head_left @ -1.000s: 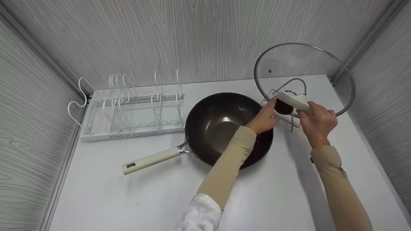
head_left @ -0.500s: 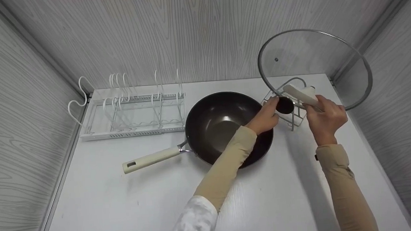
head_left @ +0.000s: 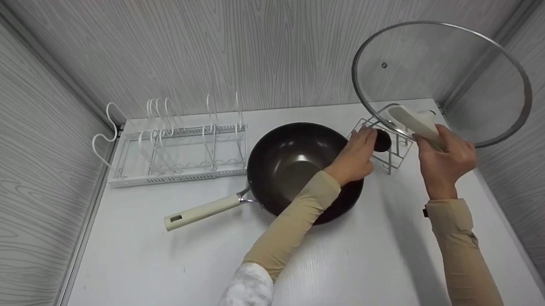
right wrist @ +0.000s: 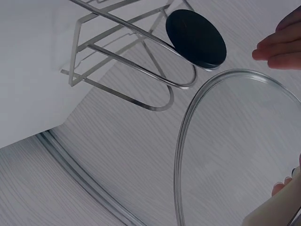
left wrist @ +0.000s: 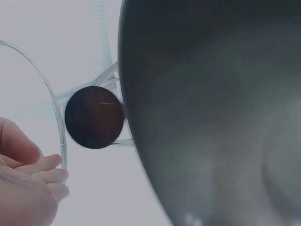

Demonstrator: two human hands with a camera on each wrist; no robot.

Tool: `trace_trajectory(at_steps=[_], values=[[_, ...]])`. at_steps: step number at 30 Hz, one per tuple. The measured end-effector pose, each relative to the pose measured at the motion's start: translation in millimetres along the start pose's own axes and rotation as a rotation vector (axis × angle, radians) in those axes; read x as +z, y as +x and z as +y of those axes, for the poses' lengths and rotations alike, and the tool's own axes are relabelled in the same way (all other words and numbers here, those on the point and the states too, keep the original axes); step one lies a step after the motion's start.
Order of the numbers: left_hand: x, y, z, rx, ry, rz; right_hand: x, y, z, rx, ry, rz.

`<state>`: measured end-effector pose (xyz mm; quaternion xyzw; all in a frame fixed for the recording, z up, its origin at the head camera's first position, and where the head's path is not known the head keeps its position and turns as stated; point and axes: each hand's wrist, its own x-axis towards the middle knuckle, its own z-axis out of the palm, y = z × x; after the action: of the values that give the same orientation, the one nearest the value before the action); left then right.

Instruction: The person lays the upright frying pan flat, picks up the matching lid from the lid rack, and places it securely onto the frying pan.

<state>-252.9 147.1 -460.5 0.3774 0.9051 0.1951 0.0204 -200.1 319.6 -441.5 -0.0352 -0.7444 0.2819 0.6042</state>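
My right hand (head_left: 448, 162) grips the cream handle (head_left: 415, 121) of a large round glass pan lid (head_left: 445, 69), holding it tilted up at the right back. Over the right side of a dark wok (head_left: 296, 165), my left hand (head_left: 352, 158) reaches out with fingers fairly straight. A dark round disc (head_left: 382, 140) lies just past its fingertips. In the right wrist view, those fingertips are apart from the disc (right wrist: 196, 38), which sits at the metal wire rack (right wrist: 134, 64). What supports the disc is partly hidden.
A white wire rack (head_left: 176, 178) with upright loops stands on the left of the white tabletop (head_left: 204, 268). The wok's cream handle (head_left: 203, 212) points toward the front left. Grey wood-grain walls (head_left: 267, 46) enclose the back and sides.
My right hand has moved right, carrying the lid up and right, away from the metal rack. My left hand has shifted only slightly and its fingers look straighter. The wok stays put.
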Motion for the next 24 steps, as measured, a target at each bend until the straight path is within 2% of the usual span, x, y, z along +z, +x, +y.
trace_trajectory(at_steps=[5,9,16,24], values=[[-8.1,-13.1,14.4,0.056,0.265,0.025,-8,1,-12,-0.012,0.023,0.035],[-12.6,-26.9,22.7,0.095,0.384,0.066,-13,-1,-22,-0.014,0.037,0.055],[-17.8,-55.5,24.7,0.144,0.484,0.138,-27,0,-49,0.015,0.094,0.064],[-20.5,-108.6,15.1,0.204,0.523,0.204,-43,-7,-72,0.054,0.190,0.040]])
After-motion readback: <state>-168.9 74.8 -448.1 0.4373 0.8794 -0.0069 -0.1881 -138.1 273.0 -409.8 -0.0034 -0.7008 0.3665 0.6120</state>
